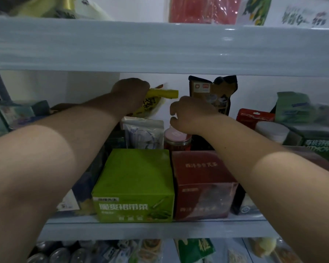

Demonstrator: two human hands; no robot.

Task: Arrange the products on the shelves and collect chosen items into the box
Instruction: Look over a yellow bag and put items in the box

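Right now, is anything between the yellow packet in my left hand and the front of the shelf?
Yes. The left hand holds the yellow packet at the back; the white pouch stands just before it, the green box at the front edge. Lifted, it may clear them.

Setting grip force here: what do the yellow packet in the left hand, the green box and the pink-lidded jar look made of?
Yellow packet: thin glossy plastic film; it buckles where the left hand grips it. Green box: matte printed cardboard, with flat faces and crisp folded edges. Pink-lidded jar: clear ribbed wall, plastic or glass, cannot tell; lid matte, probably plastic.
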